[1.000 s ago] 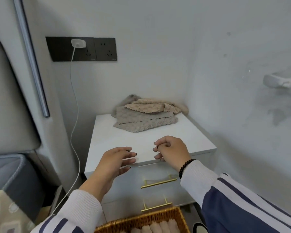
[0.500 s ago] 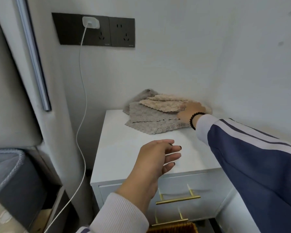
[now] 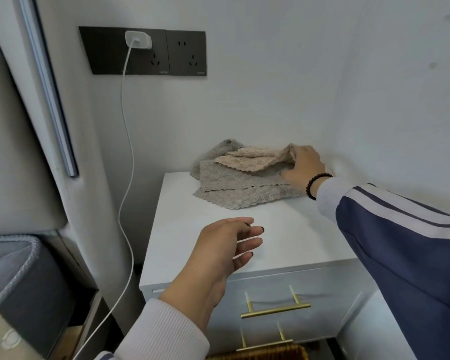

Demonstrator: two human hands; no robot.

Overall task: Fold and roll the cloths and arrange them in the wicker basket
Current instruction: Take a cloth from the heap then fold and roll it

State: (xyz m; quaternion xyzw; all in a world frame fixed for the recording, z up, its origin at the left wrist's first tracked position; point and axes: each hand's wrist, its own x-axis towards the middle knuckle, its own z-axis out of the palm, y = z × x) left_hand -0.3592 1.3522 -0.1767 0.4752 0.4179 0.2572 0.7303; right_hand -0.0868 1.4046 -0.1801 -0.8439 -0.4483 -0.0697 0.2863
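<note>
A pile of cloths lies at the back of the white nightstand (image 3: pixel 192 229): grey cloths (image 3: pixel 234 188) underneath and a beige cloth (image 3: pixel 250 158) on top. My right hand (image 3: pixel 303 166) grips the right end of the beige cloth and lifts that edge off the pile. My left hand (image 3: pixel 226 245) hovers over the front of the nightstand top, fingers relaxed and holding nothing. Only the rim of the wicker basket (image 3: pixel 265 354) shows at the bottom edge of the view, below the drawers.
The nightstand sits in a corner, walls behind and to its right. Two gold drawer handles (image 3: pixel 276 310) face me. A white charger cable (image 3: pixel 126 178) hangs from a dark socket panel (image 3: pixel 143 51) to the left. A padded headboard and grey bed edge (image 3: pixel 18 268) fill the left side.
My right hand went from the nightstand's front edge to the cloth pile and took hold of the beige cloth, raising its right end. My left hand rose slightly above the top.
</note>
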